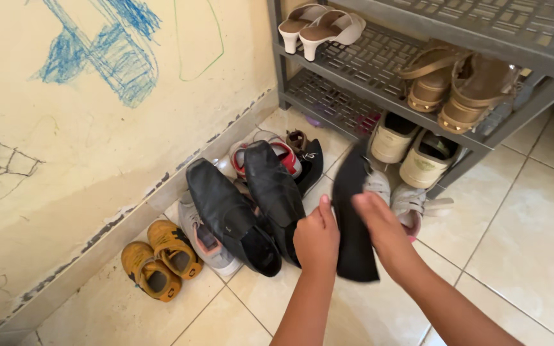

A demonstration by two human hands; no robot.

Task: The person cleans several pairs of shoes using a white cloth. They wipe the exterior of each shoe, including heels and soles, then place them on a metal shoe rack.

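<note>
A flat black shoe [352,218] hangs upright between my two hands, blurred by motion. My right hand [385,232] grips its right edge. My left hand [316,239] is closed against its left edge, just right of a pair of black leather shoes [245,205] lying on the tiled floor. Whether my left hand's fingers wrap the shoe is hard to tell.
A grey plastic shoe rack [379,96] stands at the back right with white heels [318,25], tan sandals [460,83] and cream shoes [411,147]. Yellow small shoes [159,259], a grey sneaker [206,243], red-white shoes [270,154] and white sneakers [405,202] lie by the scribbled wall.
</note>
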